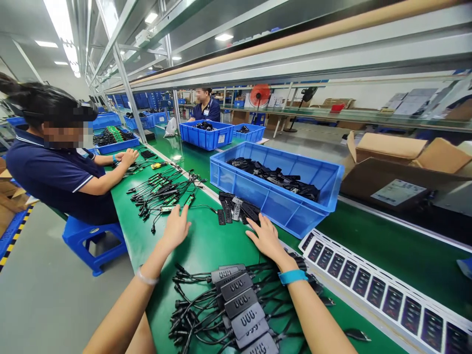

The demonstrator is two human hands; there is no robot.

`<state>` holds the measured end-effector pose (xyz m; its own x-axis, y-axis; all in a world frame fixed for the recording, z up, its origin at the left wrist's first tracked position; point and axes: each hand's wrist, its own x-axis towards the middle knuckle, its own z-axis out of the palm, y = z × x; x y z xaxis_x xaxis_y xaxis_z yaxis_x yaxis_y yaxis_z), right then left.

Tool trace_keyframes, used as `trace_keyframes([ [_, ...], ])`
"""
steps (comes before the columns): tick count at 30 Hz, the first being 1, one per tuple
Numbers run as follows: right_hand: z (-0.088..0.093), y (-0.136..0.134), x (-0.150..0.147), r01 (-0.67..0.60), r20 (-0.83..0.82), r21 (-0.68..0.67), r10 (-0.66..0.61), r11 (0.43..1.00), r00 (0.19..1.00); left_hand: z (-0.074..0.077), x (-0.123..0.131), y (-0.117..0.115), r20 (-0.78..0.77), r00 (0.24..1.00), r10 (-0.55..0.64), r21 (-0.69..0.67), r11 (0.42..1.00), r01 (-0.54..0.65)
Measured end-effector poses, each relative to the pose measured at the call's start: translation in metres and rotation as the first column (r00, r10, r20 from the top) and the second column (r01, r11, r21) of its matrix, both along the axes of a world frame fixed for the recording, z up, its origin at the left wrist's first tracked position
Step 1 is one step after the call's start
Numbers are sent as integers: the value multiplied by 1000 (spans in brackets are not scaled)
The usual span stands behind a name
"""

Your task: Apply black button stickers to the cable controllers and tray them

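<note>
— Fingers?
— Right hand (266,237): spread, at flat black plastic covers (236,209), frame centre. Left hand (177,229): parted, beside slim green circuit board (167,209).
— Handling?
— Covers likely light, stiff; pinch long edges.

One left hand (177,228) and one right hand (264,238) show near, with one bracelet (147,277) and one blue band (293,277). There are two other people: one left worker (62,167), one far worker (207,110). One blue stool (98,241) stands left. One large bin (280,206) has two smaller bins (206,140) beyond it; those farther left overlap too much to count. At least six cased units (241,302) lie near, and at least four loose covers (236,209). Right: one open carton (391,184), about eleven labels (361,282). Far: two fans (260,96).
</note>
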<state>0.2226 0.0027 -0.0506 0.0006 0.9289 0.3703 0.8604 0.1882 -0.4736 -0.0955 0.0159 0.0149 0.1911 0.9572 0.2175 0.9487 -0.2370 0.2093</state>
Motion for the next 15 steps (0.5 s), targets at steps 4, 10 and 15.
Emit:
trace_keyframes([
  [4,-10,4,3,-18,22,22,17,1000,1000,-2,-31,32,-21,981,192,18,981,-192],
  [10,4,6,6,-46,-41,130,52,990,998,2,-48,33,99,962,254,30,966,-258],
  [15,18,1,4,-59,-160,158,85,986,984,19,-40,21,430,878,209,73,961,-265],
])
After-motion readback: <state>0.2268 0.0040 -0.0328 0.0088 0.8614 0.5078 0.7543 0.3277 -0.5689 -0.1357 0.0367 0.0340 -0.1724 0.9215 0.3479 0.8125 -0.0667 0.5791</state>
